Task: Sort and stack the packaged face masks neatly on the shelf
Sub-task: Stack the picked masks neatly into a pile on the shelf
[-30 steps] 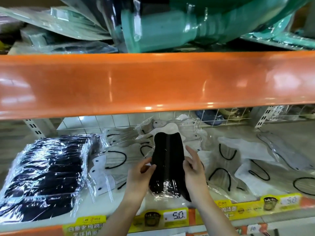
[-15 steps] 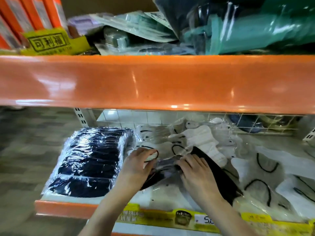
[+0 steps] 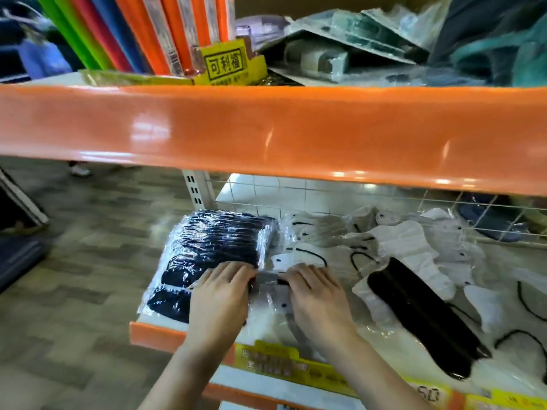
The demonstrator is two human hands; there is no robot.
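Lower shelf [image 3: 154, 329], left end: stack of black packaged masks [image 3: 213, 250], long axis running near-to-far. Left hand [image 3: 220, 294] lies flat on the stack's near right corner, fingers straight, pointing far. Between the hands a dark wrapped mask [image 3: 268, 280], mostly hidden; its direction is unclear. Right hand [image 3: 318, 297] flat just beside it, fingers extended on clear wrap. Further right, one loose black mask [image 3: 420, 318] lies diagonally, far-left to near-right, over scattered white masks [image 3: 414, 247].
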